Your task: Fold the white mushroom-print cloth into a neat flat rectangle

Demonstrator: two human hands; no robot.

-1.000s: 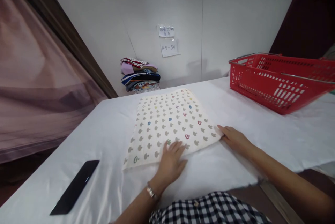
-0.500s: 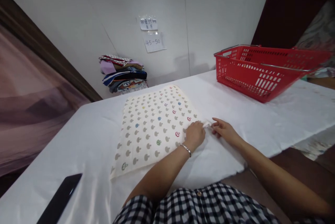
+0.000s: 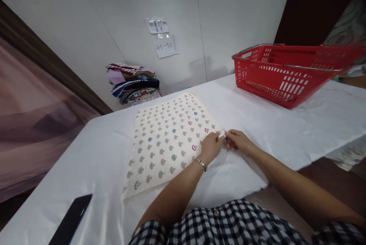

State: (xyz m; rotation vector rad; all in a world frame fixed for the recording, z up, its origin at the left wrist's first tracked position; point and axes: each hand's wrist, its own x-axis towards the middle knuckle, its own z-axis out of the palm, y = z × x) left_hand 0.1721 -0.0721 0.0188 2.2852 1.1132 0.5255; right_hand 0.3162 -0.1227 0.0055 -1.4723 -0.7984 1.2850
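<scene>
White-draped bench (image 3: 105, 153) carried mushroom-print cloth (image 3: 162, 134), spread flat | left hand (image 3: 211, 147) and right hand (image 3: 239, 141) met at its bunched right corner, fingers pinching it, exact grip partly hidden | red basket (image 3: 263, 75) stood farther right | folded fabrics (image 3: 135, 84) were stacked by the wall (image 3: 228, 8)

Cloth corner (image 3: 221, 134) partly hidden by fingers (image 3: 232, 134)

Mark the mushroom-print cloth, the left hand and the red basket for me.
mushroom-print cloth (image 3: 166, 141), head view: middle of its printed surface
left hand (image 3: 210, 148), head view: back of the hand
red basket (image 3: 265, 78), head view: perforated near wall
</scene>
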